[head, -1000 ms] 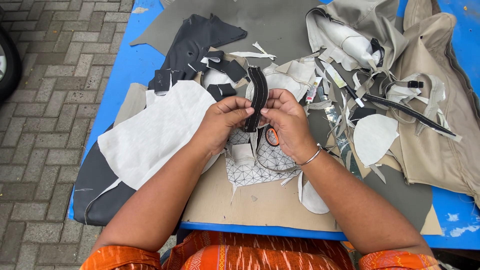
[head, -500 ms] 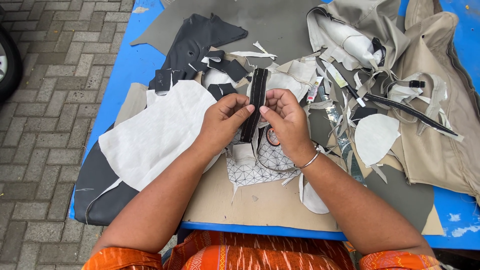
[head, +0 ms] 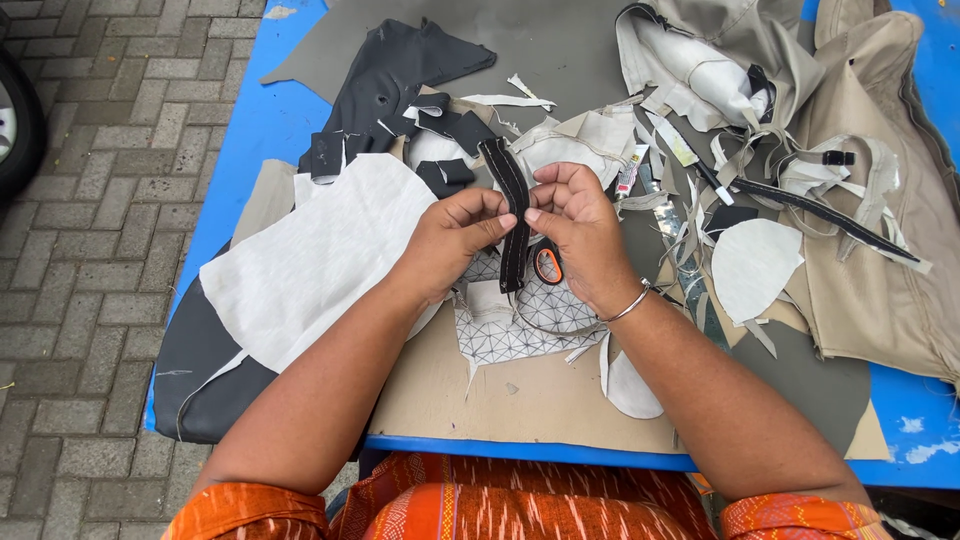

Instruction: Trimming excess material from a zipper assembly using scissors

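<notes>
Both my hands pinch 1 black strip over the blue table.

L to R: 1 white fabric sheet, soft, woven; L hand & R hand, fingertips closed on the strip, long, narrow, stitched, held upright mid-table. Under it 1 patterned piece w/ orange-handled scissors partly hidden by R hand. Beige scraps & 1 tan cover at R.

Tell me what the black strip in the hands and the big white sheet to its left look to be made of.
Black strip: looks like matte synthetic leather or webbing, with pale stitch lines along its length; it bends softly between the left hand and right hand. White sheet: probably non-woven or cotton lining, dull, faintly fibrous, lying limp.
</notes>
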